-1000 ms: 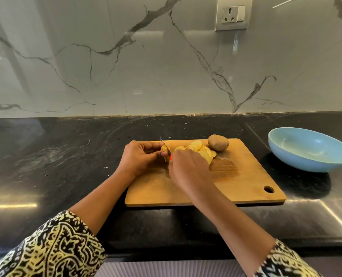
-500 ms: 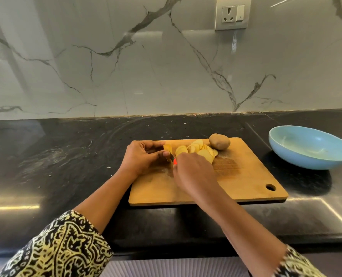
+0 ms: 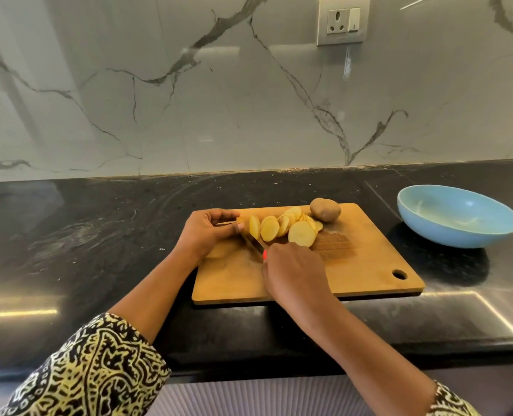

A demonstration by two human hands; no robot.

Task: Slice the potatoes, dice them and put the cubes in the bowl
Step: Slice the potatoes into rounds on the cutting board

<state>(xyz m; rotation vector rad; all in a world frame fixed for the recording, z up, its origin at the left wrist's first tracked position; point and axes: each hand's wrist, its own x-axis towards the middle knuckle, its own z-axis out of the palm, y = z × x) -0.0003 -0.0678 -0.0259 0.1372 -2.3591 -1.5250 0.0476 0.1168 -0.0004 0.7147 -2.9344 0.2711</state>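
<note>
Right hand (image 3: pixel 294 274) grips the knife (image 3: pixel 253 243), blade on the board (image 3: pixel 369 265) just ahead of its knuckles. Left hand (image 3: pixel 204 235), fingers curled, pinches a potato end (image 3: pixel 240 221) beside the blade. Slices (image 3: pixel 279 226) fan beyond the right hand, a whole potato (image 3: pixel 325 209) behind them; the bowl (image 3: pixel 459 217) sits well to its right.

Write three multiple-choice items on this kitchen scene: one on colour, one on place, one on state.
1. The bowl is: A red; B light blue; C white.
2. The whole potato lies: A on the cutting board's far edge; B in the bowl; C on the counter.
3. The right hand: A lies flat; B hangs idle; C grips the knife.

B: its wall and inside are light blue.
A: it sits behind the potato slices at the board's far edge.
C: it closes round the red handle, blade on the board.
</note>
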